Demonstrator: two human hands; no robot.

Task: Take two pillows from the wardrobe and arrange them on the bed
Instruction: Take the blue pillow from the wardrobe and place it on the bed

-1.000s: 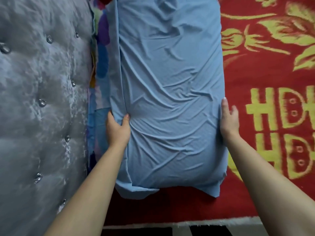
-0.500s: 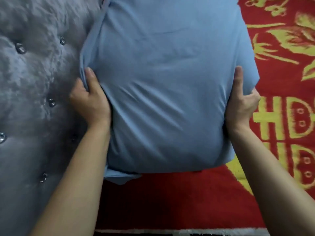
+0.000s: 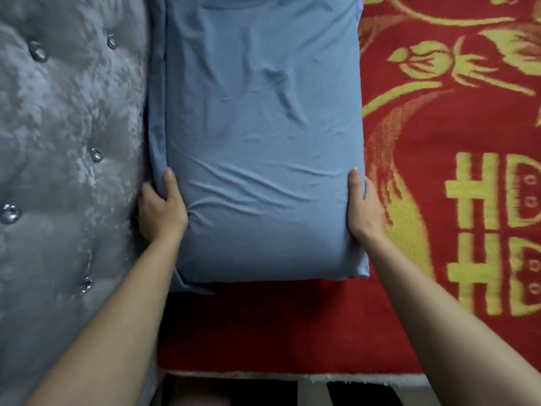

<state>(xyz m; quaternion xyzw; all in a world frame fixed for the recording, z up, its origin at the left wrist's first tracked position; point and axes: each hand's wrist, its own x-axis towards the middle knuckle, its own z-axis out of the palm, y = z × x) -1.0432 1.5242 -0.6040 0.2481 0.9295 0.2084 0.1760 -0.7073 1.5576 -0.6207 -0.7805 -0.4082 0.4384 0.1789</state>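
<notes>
A light blue pillow (image 3: pixel 260 136) lies flat on the bed's red and yellow blanket (image 3: pixel 456 148), its long left edge against the grey tufted headboard (image 3: pixel 67 136). My left hand (image 3: pixel 161 209) grips the pillow's left edge, thumb on top and fingers tucked between pillow and headboard. My right hand (image 3: pixel 364 209) holds the right edge, thumb on top. A second pillow is not visible as a separate thing.
The headboard with shiny buttons fills the left side. The blanket's white fringe (image 3: pixel 351 378) marks the bed's near edge, with dark floor (image 3: pixel 240 391) beyond it. Open blanket stretches to the right of the pillow.
The pillow was lifted and bunched between both hands half a second ago; now it lies flat on the blanket against the headboard, smoother, with both hands still on its sides.
</notes>
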